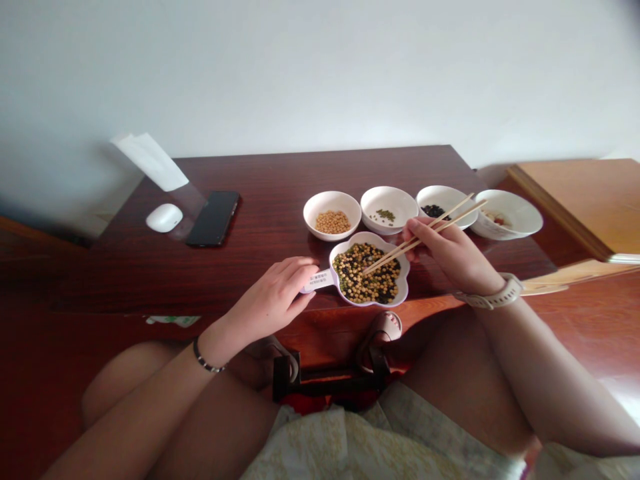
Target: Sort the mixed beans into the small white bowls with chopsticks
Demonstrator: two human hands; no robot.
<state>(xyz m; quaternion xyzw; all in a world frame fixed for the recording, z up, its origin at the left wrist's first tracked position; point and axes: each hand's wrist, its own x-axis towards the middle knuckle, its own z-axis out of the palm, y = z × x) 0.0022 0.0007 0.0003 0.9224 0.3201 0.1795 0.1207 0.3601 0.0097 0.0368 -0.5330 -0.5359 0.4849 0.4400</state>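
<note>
My left hand (pixel 280 293) is closed on the labelled handle of a flower-shaped bowl (pixel 404 288) at the table's near edge. Mixed beans (pixel 367 283), yellow, black and green, fill that bowl. In my right hand (pixel 447 250) is a pair of chopsticks (pixel 417 239), slanting down to the left with their tips among the mixed beans. Behind stand white bowls in a row: one bowl (pixel 332 199) with soybeans (pixel 333 222), one bowl (pixel 387 195) with a few green beans (pixel 385 215), and one bowl (pixel 440 193) with black beans (pixel 435 211), partly hidden by my right hand and the chopsticks.
At the row's right end, another white bowl (pixel 525 215) holds pale and reddish pieces. A black phone (pixel 214 219), a white rounded case (pixel 164 218) and a white folded paper (pixel 153 162) lie on the left of the dark table (pixel 270 173). A wall rises behind it.
</note>
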